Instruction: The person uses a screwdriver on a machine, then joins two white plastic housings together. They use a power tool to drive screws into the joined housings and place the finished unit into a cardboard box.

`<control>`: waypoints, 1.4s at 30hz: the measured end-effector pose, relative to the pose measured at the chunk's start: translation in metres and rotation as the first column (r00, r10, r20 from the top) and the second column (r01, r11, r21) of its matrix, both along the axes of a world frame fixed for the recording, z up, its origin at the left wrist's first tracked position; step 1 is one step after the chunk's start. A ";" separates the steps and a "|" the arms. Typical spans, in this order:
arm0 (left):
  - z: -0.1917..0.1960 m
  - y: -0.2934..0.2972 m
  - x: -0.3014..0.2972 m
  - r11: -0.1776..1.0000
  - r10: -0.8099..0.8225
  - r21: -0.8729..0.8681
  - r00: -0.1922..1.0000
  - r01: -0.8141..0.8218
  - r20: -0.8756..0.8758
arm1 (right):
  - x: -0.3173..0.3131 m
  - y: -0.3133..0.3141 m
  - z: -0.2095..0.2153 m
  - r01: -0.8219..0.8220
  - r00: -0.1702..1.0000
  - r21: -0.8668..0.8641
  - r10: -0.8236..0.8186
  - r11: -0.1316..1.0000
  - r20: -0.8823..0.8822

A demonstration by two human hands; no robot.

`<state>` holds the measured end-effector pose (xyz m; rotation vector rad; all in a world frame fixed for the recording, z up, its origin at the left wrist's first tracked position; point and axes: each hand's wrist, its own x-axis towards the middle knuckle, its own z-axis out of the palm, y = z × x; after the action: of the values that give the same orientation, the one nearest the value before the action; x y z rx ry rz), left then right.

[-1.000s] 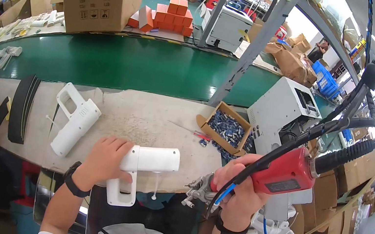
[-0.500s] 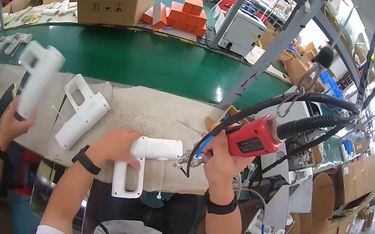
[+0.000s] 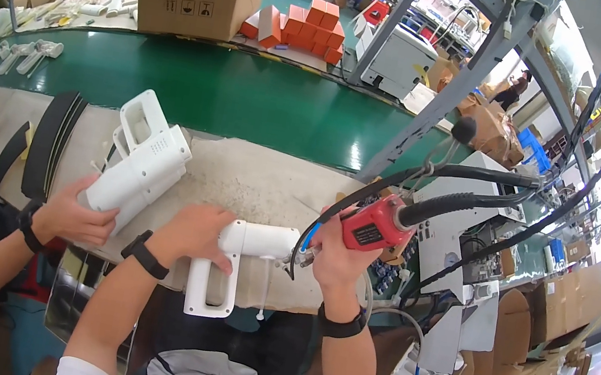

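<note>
The left hand [image 3: 191, 233] clamps a white gun-shaped housing [image 3: 236, 260] flat at the tabletop's [image 3: 254, 180] near edge, steadying it. The right hand [image 3: 333, 253] grips a red powered screwdriver [image 3: 378, 223], tip meeting the housing's end.

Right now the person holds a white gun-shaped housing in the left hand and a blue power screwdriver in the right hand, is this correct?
Not quite: the head view shows the power screwdriver in the right hand is red, not blue. The left hand does hold the white gun-shaped housing.
</note>
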<state>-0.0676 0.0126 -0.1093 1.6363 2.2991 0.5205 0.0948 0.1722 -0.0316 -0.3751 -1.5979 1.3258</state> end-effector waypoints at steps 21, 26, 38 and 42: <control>0.004 0.037 0.023 0.998 -0.015 -0.053 0.999 0.016 0.034 | -0.050 -0.017 0.046 -0.068 0.981 -0.075 0.053 0.995 -0.188; 0.013 0.040 0.023 0.997 -0.015 -0.074 0.998 0.020 0.061 | -0.069 -0.007 0.014 -0.001 0.998 -0.083 -0.004 0.997 -0.058; -0.023 0.045 0.025 0.992 0.057 0.104 0.994 -0.066 0.088 | -0.015 -0.034 0.065 -0.062 0.953 -0.195 0.000 0.979 -0.303; -0.015 0.050 0.021 0.999 0.046 0.005 0.998 -0.046 0.052 | -0.006 -0.036 0.054 -0.144 0.963 -0.036 0.132 0.989 -0.234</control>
<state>-0.0461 0.0625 -0.1242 1.5572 2.3041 0.5738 0.0888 0.1357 0.0224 -0.1353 -1.4163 1.4634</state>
